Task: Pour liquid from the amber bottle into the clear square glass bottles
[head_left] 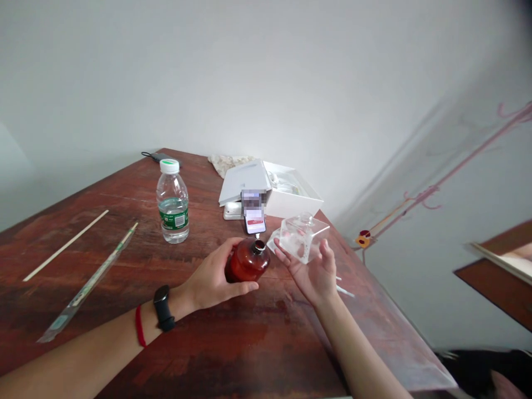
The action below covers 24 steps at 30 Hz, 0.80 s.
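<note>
An amber bottle (248, 263) with an uncapped narrow mouth is held in my left hand (211, 277), thumb along its near side and fingers around the left. It leans slightly, its mouth toward the right. My right hand (310, 274) is palm up with its fingers spread, holding nothing that I can see. Just beyond those fingers is a clear plastic container (305, 238), partly hidden by them; whether they touch it I cannot tell. Behind the bottle, a lit phone (254, 219) leans against a white box.
At left are a half-full water bottle (172, 208), a bare wooden stick (66, 245) and wrapped chopsticks (100, 274). An open white box (291, 206), its lid (241, 180) and a cloth (228, 163) lie at the back. A pink rack (457, 163) stands beyond the table's right edge.
</note>
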### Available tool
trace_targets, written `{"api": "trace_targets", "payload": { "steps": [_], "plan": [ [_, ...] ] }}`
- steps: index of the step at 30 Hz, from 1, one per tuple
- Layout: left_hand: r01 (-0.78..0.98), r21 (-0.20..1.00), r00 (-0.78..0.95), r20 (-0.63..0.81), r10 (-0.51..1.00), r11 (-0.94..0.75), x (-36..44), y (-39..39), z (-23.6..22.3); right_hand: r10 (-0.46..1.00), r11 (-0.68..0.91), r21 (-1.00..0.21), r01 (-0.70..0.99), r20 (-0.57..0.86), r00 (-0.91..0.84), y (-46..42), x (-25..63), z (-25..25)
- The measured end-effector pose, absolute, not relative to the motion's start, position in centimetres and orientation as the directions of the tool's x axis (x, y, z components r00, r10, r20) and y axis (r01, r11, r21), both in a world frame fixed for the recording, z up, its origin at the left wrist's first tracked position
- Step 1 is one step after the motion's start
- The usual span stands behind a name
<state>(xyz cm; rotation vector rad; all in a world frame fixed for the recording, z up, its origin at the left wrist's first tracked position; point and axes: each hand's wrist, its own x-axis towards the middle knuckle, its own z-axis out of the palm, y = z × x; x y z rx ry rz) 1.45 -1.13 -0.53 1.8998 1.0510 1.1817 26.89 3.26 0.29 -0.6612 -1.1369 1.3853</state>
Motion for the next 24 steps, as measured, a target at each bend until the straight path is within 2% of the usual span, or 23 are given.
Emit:
{"api": "trace_targets", "payload": {
  "steps": [4,9,14,19,24],
  "plan": [
    [0.31,0.82,0.285,0.404,0.869,-0.482,1.4,-1.1,-0.4,0.966,0.08,-0.854,-0.514,0.194,-0.171,3.5,27.0,0.4],
    [0.422,0.767,0.32,0.373,0.871,-0.484,1.2,-1.0,0.2,0.967,0.042,-0.827,-0.56,0.175,-0.186,4.0,27.0,0.1],
    [0.455,0.762,0.306,0.352,0.884,-0.461,0.9,-0.9,-0.2,0.975,-0.019,-0.771,-0.636,0.128,-0.184,4.6,27.0,-0.3],
    [0.347,0.702,0.296,0.547,0.783,-0.622,0.7,-0.7,-0.3,0.965,-0.1,-0.692,-0.715,0.107,-0.239,5.0,27.3,-0.7],
    [0.41,0.456,0.157,0.818,0.553,-0.79,0.8,-1.1,0.7,0.956,-0.147,-0.638,-0.756,0.105,-0.274,5.2,27.5,-0.7]
  ]
}}
